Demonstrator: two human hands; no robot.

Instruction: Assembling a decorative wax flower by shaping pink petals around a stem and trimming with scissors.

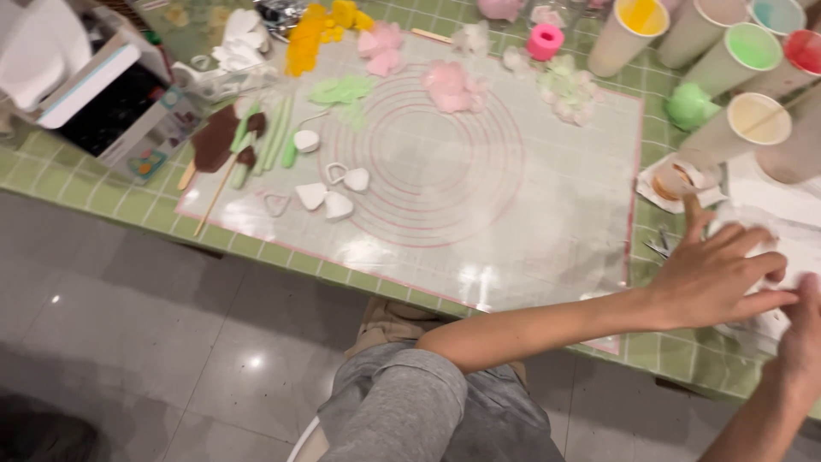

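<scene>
Green checked cloth covers the bench (103, 201), with a pale mat (530, 231) spread over it. At the right edge, the left hand (714, 278) lies on white paper (800, 252), fingers (740, 239) spread and curled over it, gripping nothing that shows. The right hand (804, 338) touches the same paper just nearer; whether its fingers are open or closed cannot be told. Tall cups (744, 47) of colour stand far right. White heart shapes (325, 201), brown dough (214, 137) and pink pieces (449, 85) lie across the mat's left and far parts.

Bare arms, no sleeves, grey trousers (410, 402), tan shoe (389, 321), no rings
</scene>
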